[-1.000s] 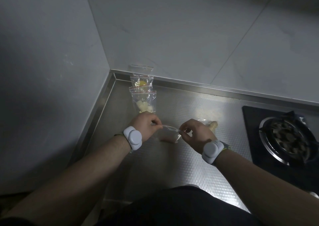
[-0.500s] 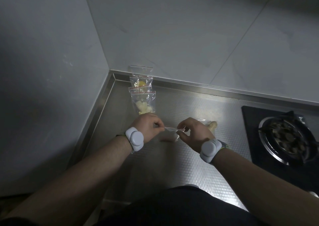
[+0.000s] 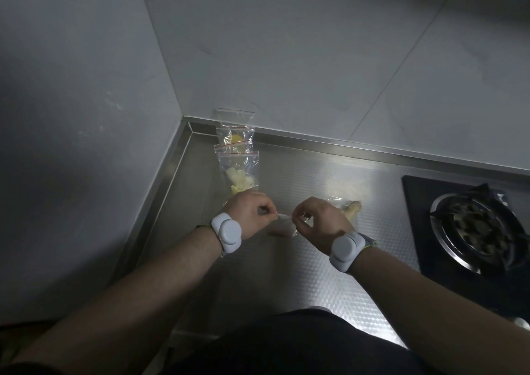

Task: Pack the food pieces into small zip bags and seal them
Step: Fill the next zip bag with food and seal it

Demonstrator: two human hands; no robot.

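Steel bench (image 3: 286, 274), dimpled surface, raised rim along back and left edges. Grey tiled walls (image 3: 286, 45) meet in corner at 11 o'clock. Gas burner (image 3: 476, 228) at 3 o'clock, set in black hob panel (image 3: 415, 191), partly cut off by frame edge. Grey wrist bands (image 3: 228, 231) on both forearms. Dark clothing (image 3: 286, 346) at 6 o'clock.

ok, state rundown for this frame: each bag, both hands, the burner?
left hand: pinching the left end of the held bag's zip strip
right hand: pinching the right end of the same strip
held bag: between the hands; seal state unclear
bag with pale pieces: flat on the counter, looks zipped
bag with yellow piece: leaning at the back wall, looks zipped
burner: no flame visible
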